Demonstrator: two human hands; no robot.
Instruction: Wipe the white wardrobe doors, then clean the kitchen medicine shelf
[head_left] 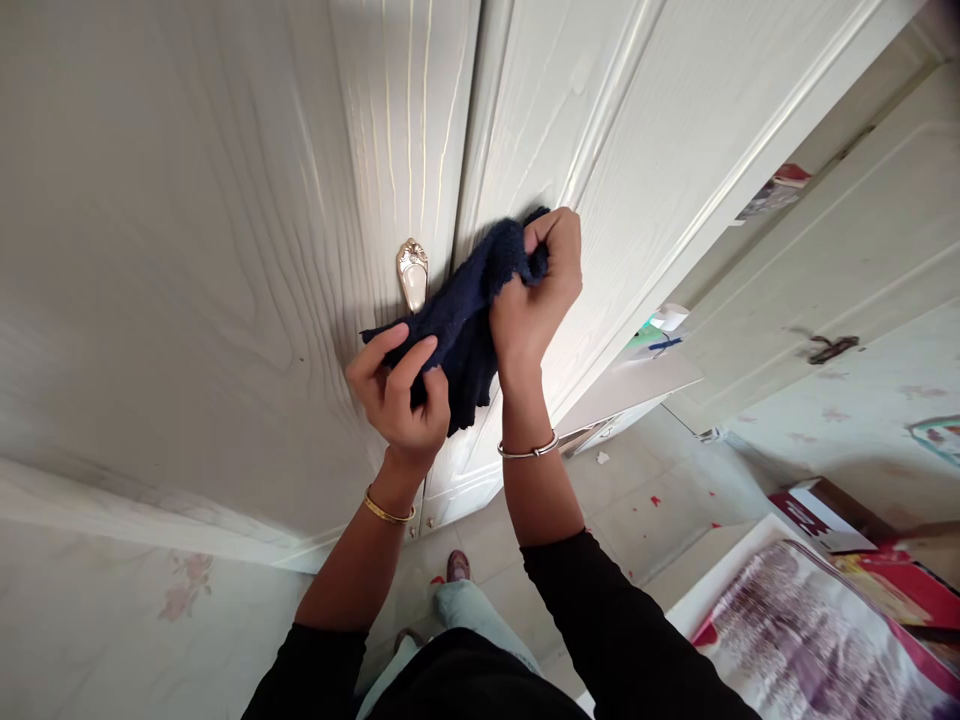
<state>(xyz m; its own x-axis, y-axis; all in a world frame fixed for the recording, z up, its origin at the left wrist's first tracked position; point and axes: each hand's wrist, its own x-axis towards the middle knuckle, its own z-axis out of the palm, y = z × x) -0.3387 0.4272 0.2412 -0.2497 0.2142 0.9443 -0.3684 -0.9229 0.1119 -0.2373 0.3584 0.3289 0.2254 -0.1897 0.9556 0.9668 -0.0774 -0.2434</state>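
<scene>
A dark blue cloth [469, 310] is stretched between my two hands in front of a white wood-grain cabinet door [247, 230]. My left hand [405, 400] pinches its lower left end, with fingers curled. Up to the right, my right hand [540, 290] is closed in a fist round the other end. Just above the left part of the cloth is an ornate metal handle [412, 272], its lower end hidden by the cloth. The second cabinet door [592, 150] lies behind my right hand.
To the right stands a low white cabinet [630, 395] with small items on top. A bed or box with a patterned purple-white cover [802, 640] is at lower right, near cardboard boxes [825, 515]. Red scraps [655, 501] lie on the tiled floor. A room door [817, 260] is at far right.
</scene>
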